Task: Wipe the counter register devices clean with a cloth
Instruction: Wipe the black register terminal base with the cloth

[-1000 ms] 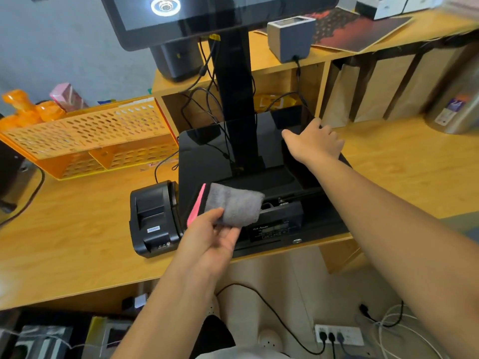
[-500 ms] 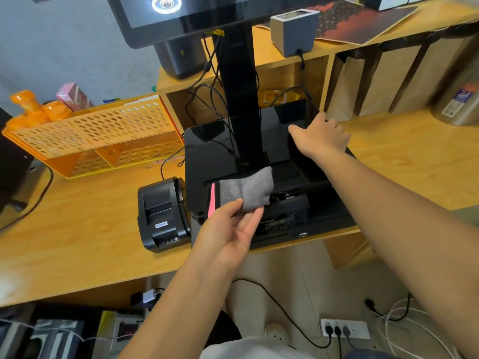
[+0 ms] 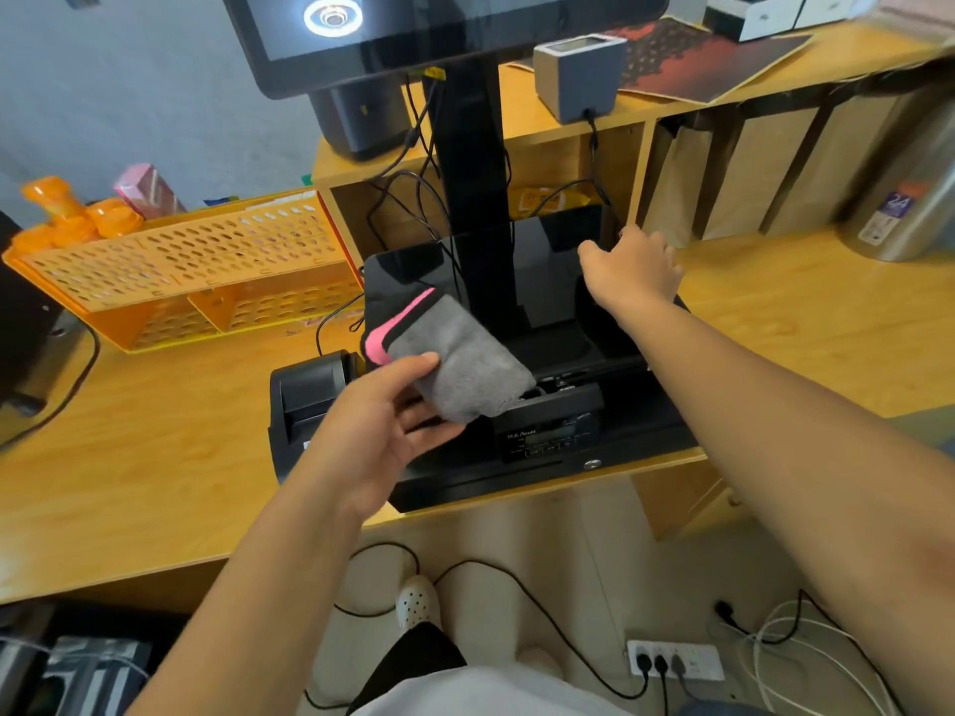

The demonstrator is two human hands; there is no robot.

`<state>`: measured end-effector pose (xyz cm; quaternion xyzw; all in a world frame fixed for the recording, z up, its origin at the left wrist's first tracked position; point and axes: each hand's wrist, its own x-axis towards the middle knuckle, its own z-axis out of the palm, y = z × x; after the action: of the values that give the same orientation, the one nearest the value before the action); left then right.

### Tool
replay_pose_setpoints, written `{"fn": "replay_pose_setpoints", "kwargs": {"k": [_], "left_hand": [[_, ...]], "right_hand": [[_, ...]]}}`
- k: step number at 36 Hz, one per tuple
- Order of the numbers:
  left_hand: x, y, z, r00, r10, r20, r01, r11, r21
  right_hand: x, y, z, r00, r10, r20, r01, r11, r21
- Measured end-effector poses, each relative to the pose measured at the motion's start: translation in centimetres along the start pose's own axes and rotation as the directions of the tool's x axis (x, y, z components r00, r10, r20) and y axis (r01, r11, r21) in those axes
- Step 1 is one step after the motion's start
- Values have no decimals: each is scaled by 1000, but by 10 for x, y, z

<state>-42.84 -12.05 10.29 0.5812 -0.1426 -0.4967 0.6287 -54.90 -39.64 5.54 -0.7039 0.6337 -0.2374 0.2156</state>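
On the pale wooden counter point(image 3: 155, 457), the glossy black register base point(image 3: 558, 281) is being steadied at its rear by the right hand point(image 3: 638, 273), fingers curled over its far edge, while the left hand point(image 3: 372, 431), pinching the folded grey pink-edged cloth point(image 3: 455, 354), is lifting it higher than a second ago, suggesting the next wipe is about to begin.

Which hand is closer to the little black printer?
The left hand, holding the grey cloth, is right beside the receipt printer. The right hand is far off at the black base's back right.
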Motion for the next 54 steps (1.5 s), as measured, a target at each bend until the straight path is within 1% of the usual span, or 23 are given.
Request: {"fn": "replay_pose_setpoints", "kwargs": {"k": [3,5,8,10,12,14,16,18,20,25,27,30,32,35,37,40,42,43,46,48,51,53,54], "left_hand": [[4,9,4,996,75,44,-81,986,143],[7,17,7,992,117,50,-124,973,193],[12,31,9,983,176,54,-184,951,250],[17,39,11,977,199,76,-213,931,296],[23,46,15,974,209,91,-227,917,328],[30,52,21,971,216,104,-239,905,352],[37,57,27,969,207,132,-242,895,375],[42,57,32,967,191,171,-246,880,407],[46,58,35,959,163,231,-251,870,425],[55,59,21,914,60,401,-263,841,473],[59,58,10,910,64,410,-276,830,484],[71,59,-11,939,158,306,-291,837,463],[82,61,-26,952,229,203,-300,831,468],[101,65,-47,949,307,66,-299,819,489],[113,66,-56,945,328,17,-295,825,483],[127,62,-59,932,363,4,-316,807,499],[133,57,-57,914,404,27,-354,765,539],[137,56,-55,902,430,43,-375,730,571],[145,49,-49,853,508,116,-450,605,657],[148,43,-45,836,528,147,-474,563,677],[152,35,-43,813,553,184,-506,513,693],[155,32,-42,798,562,218,-526,472,707],[155,32,-43,791,566,231,-532,452,716]], "right_hand": [[-5,0,-6,997,-17,-70,27,991,131],[-10,0,-12,991,-47,-123,71,977,203],[-24,-2,-22,965,-165,-203,220,931,291],[-38,-10,-31,947,-242,-211,310,862,401],[-55,-22,-43,934,-315,-170,355,754,552],[-74,-33,-52,902,-419,-102,381,662,645],[-91,-42,-57,856,-516,35,344,620,705],[-104,-45,-57,780,-588,215,245,602,760],[-112,-44,-54,757,-586,289,207,634,746],[-112,-32,-46,827,-470,310,134,699,702],[-113,-27,-45,856,-429,289,142,732,666],[-113,-24,-47,886,-381,264,163,790,591],[-115,-23,-52,884,-384,269,180,807,562],[-116,-26,-60,869,-406,281,214,823,527],[-118,-30,-64,863,-431,263,276,840,467],[-122,-37,-72,873,-452,184,397,877,272],[-126,-42,-78,856,-477,199,441,874,203],[-128,-45,-82,841,-484,244,438,872,219],[-137,-54,-92,781,-454,429,351,887,300],[-140,-58,-93,764,-413,496,304,908,288],[-142,-59,-83,796,-389,464,325,921,216],[-142,-55,-71,852,-373,368,368,926,88],[-143,-54,-63,878,-373,300,397,918,-19]]}}
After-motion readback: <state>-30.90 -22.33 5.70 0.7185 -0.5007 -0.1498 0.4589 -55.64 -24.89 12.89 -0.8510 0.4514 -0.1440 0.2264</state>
